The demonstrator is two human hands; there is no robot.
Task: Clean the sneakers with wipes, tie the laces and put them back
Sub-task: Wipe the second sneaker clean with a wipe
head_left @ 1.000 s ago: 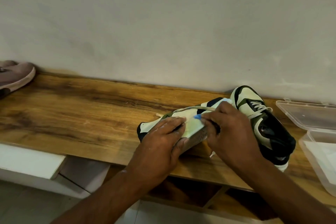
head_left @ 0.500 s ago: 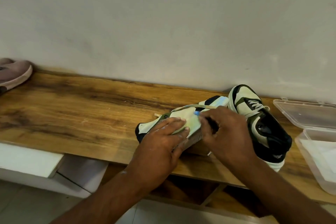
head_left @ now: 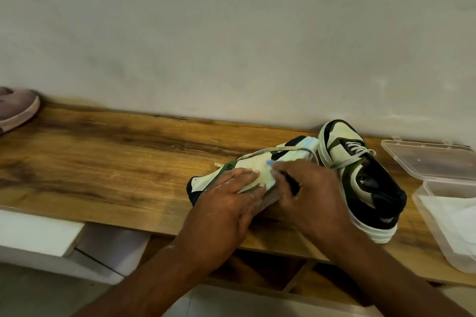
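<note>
A single head-worn camera looks forward and down from the person's eye height, facing a plain pale wall (head_left: 231, 33) that fills the upper half of the frame. The wooden shelf (head_left: 103, 162) runs across the middle, slanting slightly because of the wide-angle lens and a small tilt of the head. The left hand (head_left: 226, 203) and right hand (head_left: 309, 193) enter from the bottom edge, near the lens, with both forearms in sight. The white floor shows beneath the shelf. With only one view, no part of the scene is shared with another camera.
</note>
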